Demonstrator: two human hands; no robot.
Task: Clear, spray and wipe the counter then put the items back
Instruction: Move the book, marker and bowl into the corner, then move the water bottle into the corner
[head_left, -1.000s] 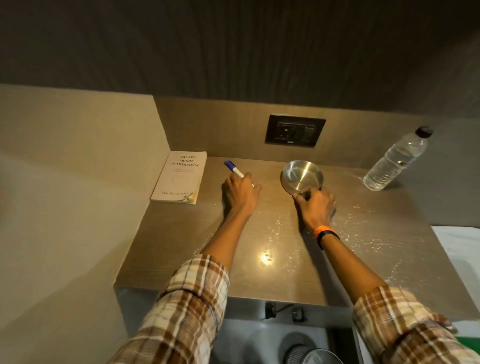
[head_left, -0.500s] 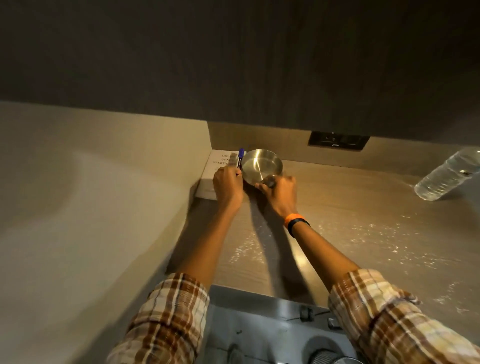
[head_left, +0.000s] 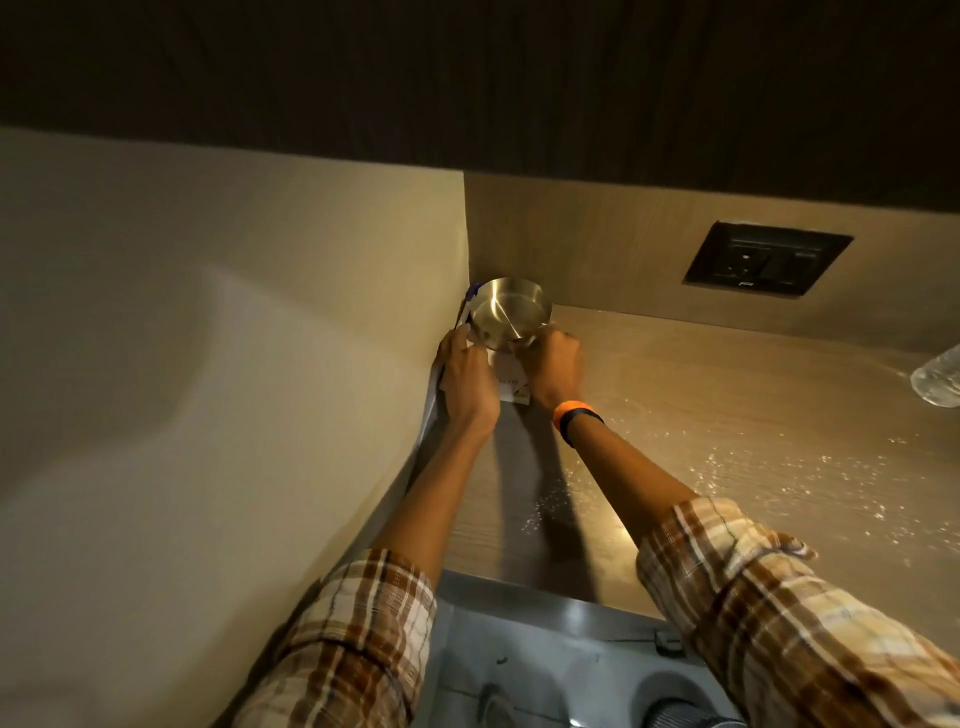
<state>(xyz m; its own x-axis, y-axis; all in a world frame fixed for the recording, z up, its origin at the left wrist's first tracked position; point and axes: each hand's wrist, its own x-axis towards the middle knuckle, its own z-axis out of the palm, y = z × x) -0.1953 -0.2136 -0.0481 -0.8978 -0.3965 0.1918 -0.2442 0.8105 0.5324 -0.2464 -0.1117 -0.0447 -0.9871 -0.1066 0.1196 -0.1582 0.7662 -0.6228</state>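
A small steel bowl (head_left: 508, 316) is held tilted over the white book (head_left: 510, 383) in the far left corner of the wooden counter (head_left: 727, 415). My right hand (head_left: 551, 371) grips the bowl's near rim. My left hand (head_left: 466, 382) is closed around a blue-capped marker (head_left: 466, 307), whose tip pokes up beside the bowl against the left wall. Both hands cover most of the book. White powder or droplets speckle the counter to the right.
A clear plastic water bottle (head_left: 941, 382) lies at the right edge. A black socket plate (head_left: 768, 260) sits in the back wall. The beige side wall (head_left: 234, 389) hems in the left. Below the counter's front edge lies a grey surface (head_left: 545, 670).
Both hands carried the marker and the bowl leftward from mid-counter to the corner over the book. The camera swung left and closer with them.
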